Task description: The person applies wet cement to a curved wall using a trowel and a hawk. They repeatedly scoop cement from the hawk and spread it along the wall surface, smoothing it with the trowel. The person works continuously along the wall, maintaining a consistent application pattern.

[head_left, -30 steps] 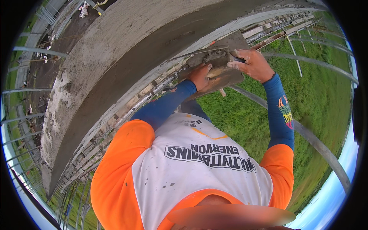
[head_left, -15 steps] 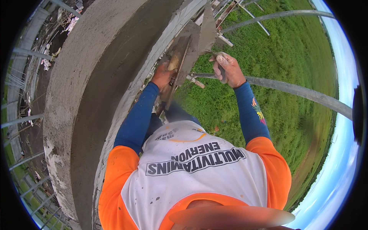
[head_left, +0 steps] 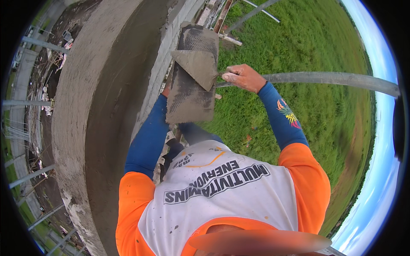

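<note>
My right hand is closed round the handle of a pointed trowel. Its triangular grey blade lies across the face of a rectangular plastering float, pointing toward the wall side. The float's broad face is turned up into view, smeared with wet mortar in a ridged pattern. Behind it, my left hand holds the float from the back; most of that hand and the handle are hidden. To the left of the float runs a curved concrete wall with a darker, damp-looking band of mortar.
A grey metal pipe crosses to the right of my right hand, above grass far below. Boards and steel pieces stand beyond the float. On the wall's far left, several scaffold pipes stick out over rubble.
The float has turned from edge-on to face-up, hiding my left hand. The pointed trowel's blade has come down and toward me onto the float; my right hand has shifted slightly left.
</note>
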Motion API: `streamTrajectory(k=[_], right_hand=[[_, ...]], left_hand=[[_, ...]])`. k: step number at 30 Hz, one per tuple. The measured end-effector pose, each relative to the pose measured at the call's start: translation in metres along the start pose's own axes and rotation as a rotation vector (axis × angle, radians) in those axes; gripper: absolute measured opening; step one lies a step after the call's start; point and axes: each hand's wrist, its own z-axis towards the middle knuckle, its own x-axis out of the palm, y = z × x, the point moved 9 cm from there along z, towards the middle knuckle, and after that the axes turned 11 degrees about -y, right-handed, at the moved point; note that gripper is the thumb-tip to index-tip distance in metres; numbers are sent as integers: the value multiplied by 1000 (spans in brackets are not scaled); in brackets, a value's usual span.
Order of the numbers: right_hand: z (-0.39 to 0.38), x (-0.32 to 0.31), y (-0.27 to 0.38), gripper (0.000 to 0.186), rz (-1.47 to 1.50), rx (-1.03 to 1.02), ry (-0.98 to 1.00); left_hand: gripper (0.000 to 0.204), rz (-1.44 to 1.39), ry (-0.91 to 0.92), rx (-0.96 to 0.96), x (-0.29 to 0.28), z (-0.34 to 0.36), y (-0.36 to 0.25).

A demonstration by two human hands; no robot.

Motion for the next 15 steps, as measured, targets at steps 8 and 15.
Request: streamTrajectory(k=[8, 15], right_hand=[[-37, -23, -50, 63, -23, 42, -47], [-62, -97, -73, 45, -91, 193, -557]], left_hand=[[45, -23, -126, 139, -16, 18, -17], [46, -39, -249, 317, -22, 22, -38]])
